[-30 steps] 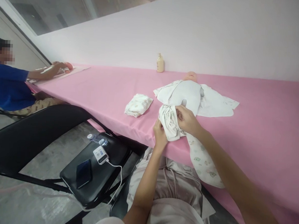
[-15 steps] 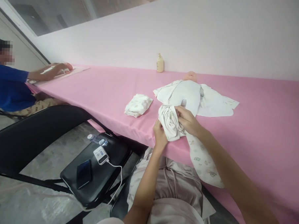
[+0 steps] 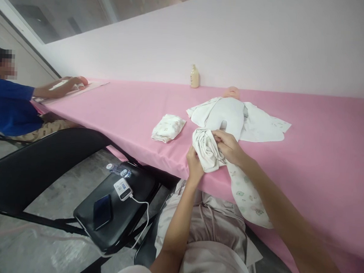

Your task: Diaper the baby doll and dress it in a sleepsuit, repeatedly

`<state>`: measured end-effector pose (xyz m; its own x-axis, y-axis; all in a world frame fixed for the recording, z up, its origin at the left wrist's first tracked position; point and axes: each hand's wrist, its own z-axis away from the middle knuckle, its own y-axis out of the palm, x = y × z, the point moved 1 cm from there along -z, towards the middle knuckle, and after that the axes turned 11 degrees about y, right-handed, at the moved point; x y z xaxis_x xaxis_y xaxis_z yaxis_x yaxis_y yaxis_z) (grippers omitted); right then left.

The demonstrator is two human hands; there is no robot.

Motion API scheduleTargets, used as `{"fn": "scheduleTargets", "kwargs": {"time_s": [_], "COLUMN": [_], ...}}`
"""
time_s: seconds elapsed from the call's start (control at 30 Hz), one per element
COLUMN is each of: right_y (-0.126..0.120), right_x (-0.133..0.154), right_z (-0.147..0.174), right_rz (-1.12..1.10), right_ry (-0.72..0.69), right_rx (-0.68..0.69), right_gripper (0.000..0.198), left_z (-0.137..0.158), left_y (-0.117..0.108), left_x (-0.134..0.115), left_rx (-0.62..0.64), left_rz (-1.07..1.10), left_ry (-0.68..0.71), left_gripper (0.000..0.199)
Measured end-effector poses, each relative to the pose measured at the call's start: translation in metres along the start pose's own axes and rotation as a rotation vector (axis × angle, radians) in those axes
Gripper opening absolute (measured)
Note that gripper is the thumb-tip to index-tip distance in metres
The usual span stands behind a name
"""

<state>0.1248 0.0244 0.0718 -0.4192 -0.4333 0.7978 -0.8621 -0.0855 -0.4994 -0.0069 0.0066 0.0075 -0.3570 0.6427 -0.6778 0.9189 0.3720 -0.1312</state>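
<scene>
A baby doll in white clothing lies on a printed cloth on the pink table, its head toward the wall. At the doll's lower end is a bunched white garment. My left hand grips the bunch from the left at the table edge. My right hand pinches it from the right. Part of the printed cloth hangs over the table edge below my right wrist.
A folded printed cloth lies left of the doll. A small bottle stands by the wall. A black chair at my left holds a phone, a power bank and a water bottle. Another person in blue works far left.
My right hand has shifted slightly left over the bunched garment, working the fabric. The left hand stays put.
</scene>
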Motion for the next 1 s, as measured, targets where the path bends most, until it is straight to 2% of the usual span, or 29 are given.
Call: {"fn": "scheduleTargets", "kwargs": {"time_s": [0.17, 0.73, 1.0], "right_y": [-0.0006, 0.0014, 0.0016], "right_x": [0.0002, -0.0010, -0.0027], "right_z": [-0.0001, 0.0000, -0.0007], "right_rz": [-0.003, -0.043, 0.017], "right_ry": [0.011, 0.036, -0.037], "right_rx": [0.025, 0.053, -0.003], "right_gripper": [0.022, 0.036, 0.034], "left_z": [0.0002, 0.0005, -0.0001], "left_y": [0.0003, -0.0005, -0.0004], "left_x": [0.0001, 0.0004, -0.0003], "left_rx": [0.003, 0.001, 0.017], "left_rz": [-0.017, -0.035, -0.092], "left_ry": [-0.003, -0.002, -0.003], "left_gripper": [0.014, 0.015, 0.017]}}
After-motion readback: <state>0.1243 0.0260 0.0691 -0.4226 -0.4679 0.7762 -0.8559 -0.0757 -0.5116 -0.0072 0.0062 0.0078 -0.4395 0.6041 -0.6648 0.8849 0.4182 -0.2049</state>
